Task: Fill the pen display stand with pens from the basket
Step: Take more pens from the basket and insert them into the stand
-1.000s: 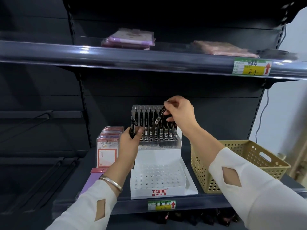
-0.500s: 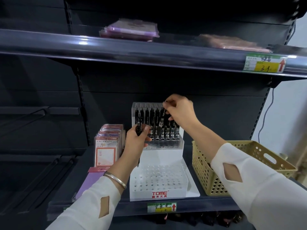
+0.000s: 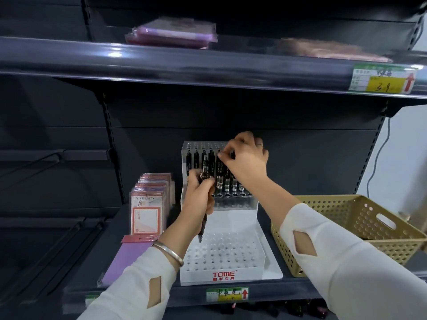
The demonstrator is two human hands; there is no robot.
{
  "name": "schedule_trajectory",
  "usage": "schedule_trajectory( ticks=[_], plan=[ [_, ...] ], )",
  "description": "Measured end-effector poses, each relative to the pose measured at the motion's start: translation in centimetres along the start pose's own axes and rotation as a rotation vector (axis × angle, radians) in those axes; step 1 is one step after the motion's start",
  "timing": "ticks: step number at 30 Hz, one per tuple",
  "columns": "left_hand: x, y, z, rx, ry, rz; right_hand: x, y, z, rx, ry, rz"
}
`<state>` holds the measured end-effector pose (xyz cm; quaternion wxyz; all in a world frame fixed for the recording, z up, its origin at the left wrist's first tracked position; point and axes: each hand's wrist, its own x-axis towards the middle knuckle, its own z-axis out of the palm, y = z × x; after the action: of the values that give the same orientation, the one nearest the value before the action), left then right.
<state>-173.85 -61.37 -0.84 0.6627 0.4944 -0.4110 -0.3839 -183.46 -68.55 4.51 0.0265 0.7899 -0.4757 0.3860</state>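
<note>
The white and clear pen display stand (image 3: 231, 219) sits on the middle shelf, with several black pens (image 3: 227, 179) standing upright in its raised back tier. Its lower front tier (image 3: 221, 252) shows bare holes. My left hand (image 3: 198, 197) grips a bundle of black pens (image 3: 204, 204), tips pointing down over the front tier. My right hand (image 3: 247, 161) is at the top of the back row and pinches the top of one upright pen (image 3: 219, 168). The tan perforated basket (image 3: 360, 225) stands to the right of the stand; its contents are hidden by my right sleeve.
Packs of pink notebooks (image 3: 150, 204) stand left of the stand, with a purple pack (image 3: 129, 257) lying in front of them. The upper shelf (image 3: 208, 68) overhangs close above, carrying wrapped packets (image 3: 173, 33). Price tags (image 3: 227, 294) line the shelf edges.
My right hand has lowered its pen from tilted to upright in the back row. My left hand with its pens has shifted right and up, in front of the stand.
</note>
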Motion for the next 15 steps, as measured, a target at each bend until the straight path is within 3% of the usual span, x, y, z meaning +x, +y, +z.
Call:
schedule_trajectory(
  ticks=[5,11,15],
  plan=[
    [-0.6,-0.4,-0.1,0.07,-0.026,0.016,0.2,0.3,0.3,0.186,-0.093,0.085],
    [-1.6,-0.1,-0.5,0.098,0.05,0.067,1.8,0.6,-1.0,0.22,-0.284,0.064],
    [-2.3,-0.2,-0.1,0.092,0.108,0.045,1.6,0.8,-1.1,0.245,-0.275,0.019]
  ],
)
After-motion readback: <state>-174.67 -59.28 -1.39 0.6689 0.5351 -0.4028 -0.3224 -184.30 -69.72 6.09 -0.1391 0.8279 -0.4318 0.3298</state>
